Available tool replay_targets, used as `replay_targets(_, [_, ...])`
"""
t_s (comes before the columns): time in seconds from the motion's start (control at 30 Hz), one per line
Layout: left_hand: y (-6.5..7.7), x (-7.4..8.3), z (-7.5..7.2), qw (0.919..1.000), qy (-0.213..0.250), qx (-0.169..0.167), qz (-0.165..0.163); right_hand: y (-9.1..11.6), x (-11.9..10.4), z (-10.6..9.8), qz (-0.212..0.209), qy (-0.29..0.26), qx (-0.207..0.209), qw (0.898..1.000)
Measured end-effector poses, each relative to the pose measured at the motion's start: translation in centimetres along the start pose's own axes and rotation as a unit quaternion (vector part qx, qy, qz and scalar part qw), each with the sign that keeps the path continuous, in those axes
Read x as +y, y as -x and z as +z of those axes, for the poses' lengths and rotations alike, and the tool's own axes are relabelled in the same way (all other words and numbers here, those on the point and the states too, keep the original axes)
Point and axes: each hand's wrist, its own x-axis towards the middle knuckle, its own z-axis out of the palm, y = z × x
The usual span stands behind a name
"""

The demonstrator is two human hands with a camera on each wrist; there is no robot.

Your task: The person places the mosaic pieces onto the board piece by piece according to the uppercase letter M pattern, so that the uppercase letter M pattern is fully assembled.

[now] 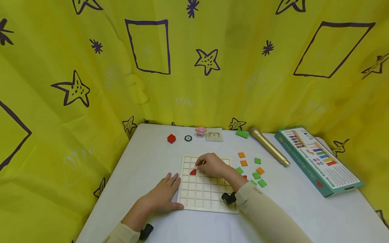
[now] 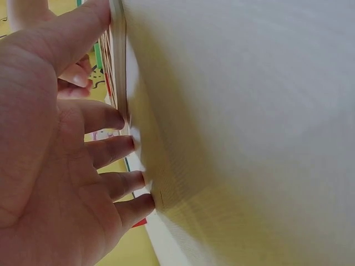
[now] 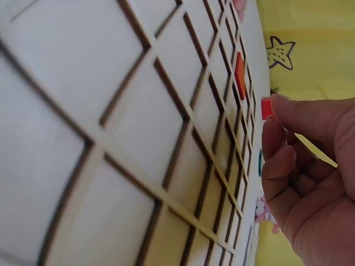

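Observation:
A white gridded board point(image 1: 191, 195) lies on the table. One red quarter-circle piece point(image 1: 193, 172) sits in a cell toward its far left; the right wrist view shows this red piece point(image 3: 240, 76) too. My right hand point(image 1: 211, 164) hovers over the board's far part, fingertips just beyond the piece. Its thumb and fingers point(image 3: 277, 144) are loosely bent, with a gap between them and nothing seen held. My left hand point(image 1: 164, 194) lies flat beside the board, fingers spread, thumb at the near left corner. In the left wrist view, the left hand point(image 2: 66, 155) touches the board's edge point(image 2: 117, 61).
Green and orange square tiles point(image 1: 244, 163) are scattered right of the board. Behind stand a red die point(image 1: 171, 138), a round ring point(image 1: 188, 138), a pink figurine point(image 1: 200, 131), a patterned card point(image 1: 214, 135) and a green block point(image 1: 242, 134). A gold microphone point(image 1: 269, 146) and game box point(image 1: 317, 162) lie right.

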Motion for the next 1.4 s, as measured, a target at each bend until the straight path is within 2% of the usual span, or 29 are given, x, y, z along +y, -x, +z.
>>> replay_targets(0.37, [0.0,0.3,0.4,1.0000,0.002,-0.001,0.002,2.5,2.1,-4.0,0.027,-0.005,0.045,0.999])
replay_targets(0.73, [0.1,0.5,-0.1,0.9999,0.007,-0.005,0.006,5.1,4.6,-7.2,0.069,0.004,0.077,0.995])
replay_targets(1.17, [0.1,0.0,0.4,1.0000,0.006,0.007,0.001,9.0,7.5,-8.3,0.077,0.044,0.068,0.994])
replay_targets(1.4, [0.0,-0.1,0.3,0.9999,0.008,0.009,0.008,11.7,8.7,-8.0,0.110,0.041,0.064,0.991])
